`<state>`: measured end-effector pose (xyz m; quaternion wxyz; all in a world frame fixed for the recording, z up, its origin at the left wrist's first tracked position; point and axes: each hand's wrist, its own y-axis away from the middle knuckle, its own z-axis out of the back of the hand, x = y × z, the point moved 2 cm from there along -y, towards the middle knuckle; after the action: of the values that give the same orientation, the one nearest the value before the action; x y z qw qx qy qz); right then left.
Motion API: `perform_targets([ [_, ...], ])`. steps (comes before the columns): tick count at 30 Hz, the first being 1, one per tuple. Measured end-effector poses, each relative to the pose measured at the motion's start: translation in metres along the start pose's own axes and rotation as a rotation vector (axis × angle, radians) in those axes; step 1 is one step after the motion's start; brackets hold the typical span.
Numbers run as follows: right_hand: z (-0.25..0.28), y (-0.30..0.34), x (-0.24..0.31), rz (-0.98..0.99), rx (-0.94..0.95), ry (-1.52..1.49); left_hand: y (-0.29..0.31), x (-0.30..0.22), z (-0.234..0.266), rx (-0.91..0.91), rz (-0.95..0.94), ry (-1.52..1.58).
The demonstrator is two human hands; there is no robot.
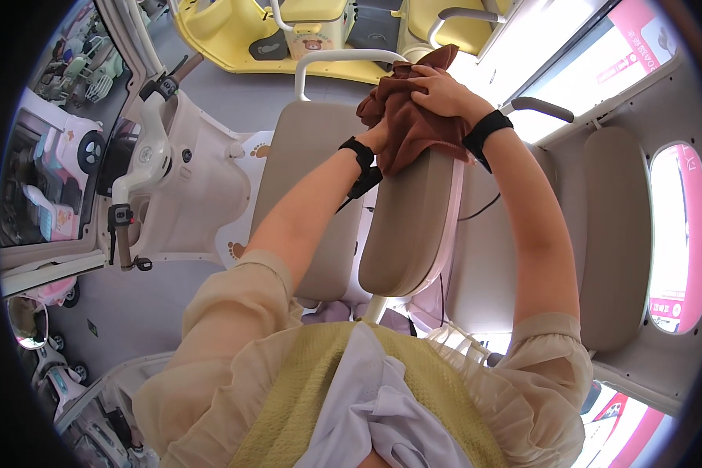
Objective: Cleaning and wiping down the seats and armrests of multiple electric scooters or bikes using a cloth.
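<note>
A reddish-brown cloth is bunched over the far end of the taupe seat backrest. My right hand lies on top of the cloth from the right, its fingers curled into the folds. From the left, my left hand grips the cloth's lower left side, with most of its fingers hidden by the fabric. Black bands circle both wrists. To the left of the backrest lies the front seat cushion, and a white armrest bar rises at its far end.
White handlebars with black grips stand at the left, beside a windshield frame. A wide rear seat and its backrest fill the right. Beyond the far side is a yellow vehicle. A black wire hangs by the backrest.
</note>
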<state>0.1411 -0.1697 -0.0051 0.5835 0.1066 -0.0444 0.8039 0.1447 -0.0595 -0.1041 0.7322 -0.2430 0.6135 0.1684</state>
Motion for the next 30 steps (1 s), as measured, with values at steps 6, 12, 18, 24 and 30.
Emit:
perform_targets([
  [6,0.003,0.003,0.023,-0.013,0.032,0.155,0.021,0.053,0.008,-0.254,0.334,0.058],
  [12,0.005,0.031,0.049,0.089,0.065,0.265,0.079,0.042,-0.022,-0.278,0.558,0.464],
  [18,0.003,0.067,0.078,0.188,0.203,0.158,0.131,0.007,-0.045,-0.043,0.692,0.246],
  [24,0.000,0.130,0.127,0.305,0.256,0.082,0.185,-0.045,-0.062,0.139,0.757,-0.017],
  [30,-0.009,0.204,0.161,0.310,-0.267,-0.011,0.228,-0.075,-0.083,0.019,0.363,-0.383],
])
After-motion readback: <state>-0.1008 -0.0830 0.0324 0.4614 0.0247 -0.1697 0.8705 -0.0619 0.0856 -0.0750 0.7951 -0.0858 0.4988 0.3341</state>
